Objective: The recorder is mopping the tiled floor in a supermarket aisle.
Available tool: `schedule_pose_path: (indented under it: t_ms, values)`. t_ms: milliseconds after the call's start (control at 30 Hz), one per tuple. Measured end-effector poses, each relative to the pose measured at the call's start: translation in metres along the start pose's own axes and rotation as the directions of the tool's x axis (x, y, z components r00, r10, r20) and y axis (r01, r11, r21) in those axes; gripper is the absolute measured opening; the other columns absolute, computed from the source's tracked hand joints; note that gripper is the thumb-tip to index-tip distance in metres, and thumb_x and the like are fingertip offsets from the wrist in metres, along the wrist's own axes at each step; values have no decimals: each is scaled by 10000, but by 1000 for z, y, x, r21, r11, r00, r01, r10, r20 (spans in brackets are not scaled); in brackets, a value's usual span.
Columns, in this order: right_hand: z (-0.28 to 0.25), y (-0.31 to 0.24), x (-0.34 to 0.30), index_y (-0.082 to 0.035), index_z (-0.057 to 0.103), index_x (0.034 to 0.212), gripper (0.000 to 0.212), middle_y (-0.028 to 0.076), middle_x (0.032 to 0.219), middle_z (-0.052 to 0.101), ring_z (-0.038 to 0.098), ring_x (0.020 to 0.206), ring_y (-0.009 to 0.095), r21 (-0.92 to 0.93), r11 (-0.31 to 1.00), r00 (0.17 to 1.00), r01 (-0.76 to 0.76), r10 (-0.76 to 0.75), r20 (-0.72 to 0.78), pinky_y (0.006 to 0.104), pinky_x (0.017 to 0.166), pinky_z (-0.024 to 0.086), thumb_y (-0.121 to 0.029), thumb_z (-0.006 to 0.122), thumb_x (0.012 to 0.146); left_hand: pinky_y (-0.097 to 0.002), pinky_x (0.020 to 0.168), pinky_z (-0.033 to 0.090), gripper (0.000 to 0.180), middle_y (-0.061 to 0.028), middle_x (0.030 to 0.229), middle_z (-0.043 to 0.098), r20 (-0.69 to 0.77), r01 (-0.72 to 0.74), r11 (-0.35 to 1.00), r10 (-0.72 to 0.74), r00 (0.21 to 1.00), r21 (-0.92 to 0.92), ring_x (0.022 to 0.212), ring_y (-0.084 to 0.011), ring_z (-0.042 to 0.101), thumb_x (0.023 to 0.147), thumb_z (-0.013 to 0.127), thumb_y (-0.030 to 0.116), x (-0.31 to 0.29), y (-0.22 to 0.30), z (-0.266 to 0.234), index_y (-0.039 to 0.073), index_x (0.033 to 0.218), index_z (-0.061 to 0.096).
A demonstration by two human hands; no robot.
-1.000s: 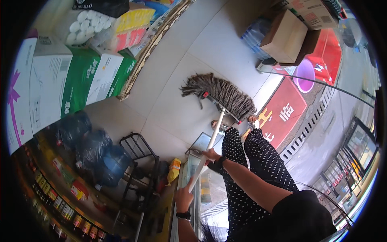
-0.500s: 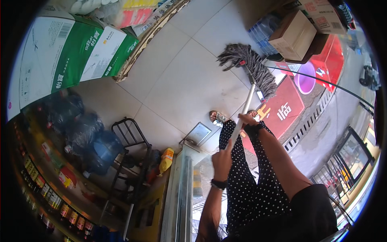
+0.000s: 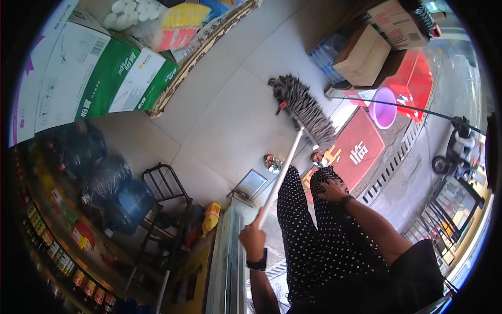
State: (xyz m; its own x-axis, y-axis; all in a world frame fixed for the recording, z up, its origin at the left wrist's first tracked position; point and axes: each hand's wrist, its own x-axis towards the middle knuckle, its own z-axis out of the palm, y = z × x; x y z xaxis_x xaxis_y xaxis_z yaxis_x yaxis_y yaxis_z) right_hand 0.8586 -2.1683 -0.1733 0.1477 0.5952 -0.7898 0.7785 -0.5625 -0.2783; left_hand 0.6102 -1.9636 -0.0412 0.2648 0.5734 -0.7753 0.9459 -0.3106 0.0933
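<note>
The left hand [image 3: 253,235] is raised in front of the body and closed around the upper end of a mop handle [image 3: 280,178]; a dark watch [image 3: 258,263] is worn on that wrist. The white handle is slanted up and to the right, away from the body, to the mop head [image 3: 302,107], a grey bundle of strings spread flat on the tiled floor [image 3: 230,120]. The right hand [image 3: 330,189] is off the handle, bent at the wrist and laid palm-down on the right thigh of the dotted trousers [image 3: 314,235], fingers loosely spread and gripping nothing. Two shoes [image 3: 273,161] are seen just below the mop head.

A red doormat [image 3: 358,149] is lying right beside the mop head. Cardboard boxes [image 3: 366,52] are stacked beyond it. Green and white cartons [image 3: 99,73] are piled along the left wall, with a black metal rack [image 3: 167,193] and large water bottles [image 3: 125,201] below them. The glass edge of a counter [image 3: 230,256] is close beside the left forearm.
</note>
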Motion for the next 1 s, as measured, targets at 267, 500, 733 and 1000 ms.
schedule_pose_path:
  t_ms: [267, 500, 733, 1000]
  values:
    - [-125, -1, -119, -70, 546, 1023, 208, 222, 756, 577, 570, 740, 369, 514, 853, 924, -88, 262, -278, 395, 624, 453, -82, 468, 830, -382, 517, 426, 549, -113, 615, 569, -250, -109, 987, 136, 959, 119, 579, -296, 568, 673, 545, -2, 17, -9, -21, 339, 1103, 552]
    - [-171, -24, -169, -45, 558, 882, 131, 188, 677, 580, 594, 634, 301, 367, 926, 994, -88, 105, -26, 363, 561, 458, -161, 521, 831, -391, 545, 436, 533, -113, 711, 614, -268, -102, 994, 107, 957, 33, 617, -290, 586, 681, 542, -4, 11, -13, -5, 328, 1097, 558]
    - [-204, -15, -156, 2, 605, 787, 437, 66, 693, 597, 509, 634, 98, 602, 798, 381, 15, -561, 735, 280, 604, 416, -414, 489, 849, -376, 562, 446, 522, -128, 706, 613, -268, -93, 996, 86, 960, -12, 630, -289, 588, 665, 536, -24, 18, 10, -3, 306, 1068, 584]
    - [-201, 47, -121, 33, 603, 848, 620, 127, 726, 604, 547, 665, 188, 469, 881, 180, 56, -471, 863, 329, 660, 431, -547, 382, 840, -393, 526, 429, 494, -121, 589, 561, -279, 33, 990, 8, 960, 139, 574, -304, 563, 667, 558, 0, 9, 38, -14, 337, 1025, 601]
